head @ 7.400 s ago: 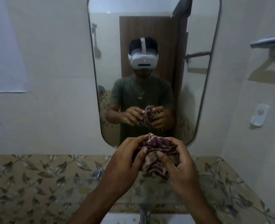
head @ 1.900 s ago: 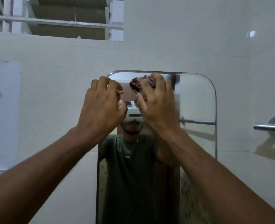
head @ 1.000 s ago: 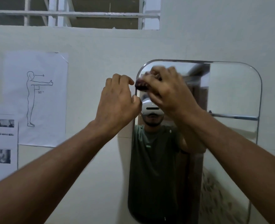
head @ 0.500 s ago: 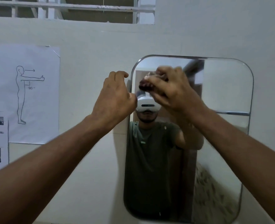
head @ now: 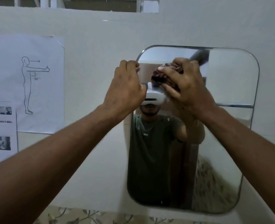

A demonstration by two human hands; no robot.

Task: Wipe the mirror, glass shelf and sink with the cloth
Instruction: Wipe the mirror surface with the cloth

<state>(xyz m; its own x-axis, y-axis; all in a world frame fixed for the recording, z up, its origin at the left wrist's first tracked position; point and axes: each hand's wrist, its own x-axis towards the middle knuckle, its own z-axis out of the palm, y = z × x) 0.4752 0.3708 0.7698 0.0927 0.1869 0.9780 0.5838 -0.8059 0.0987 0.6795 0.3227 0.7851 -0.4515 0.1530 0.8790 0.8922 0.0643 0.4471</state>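
Note:
The rounded mirror (head: 227,78) hangs on the white wall, right of centre. My right hand (head: 185,84) grips a bunched maroon patterned cloth (head: 161,76) and presses it against the mirror's upper left part. My left hand (head: 125,89) is raised beside it at the mirror's upper left edge, fingers curled, with no cloth in it. The mirror reflects a person in a green shirt with a white headset. Neither the glass shelf nor the sink is in view.
Printed sheets (head: 30,83) with a standing-figure diagram are taped to the wall at the left. A window grille (head: 101,4) runs along the top. Leaf-patterned tiles (head: 85,215) line the bottom edge. A towel bar (head: 235,105) shows in the reflection.
Both hands have risen from chest height to the top of the mirror. In the last half second the right hand slid the cloth slightly rightward on the glass.

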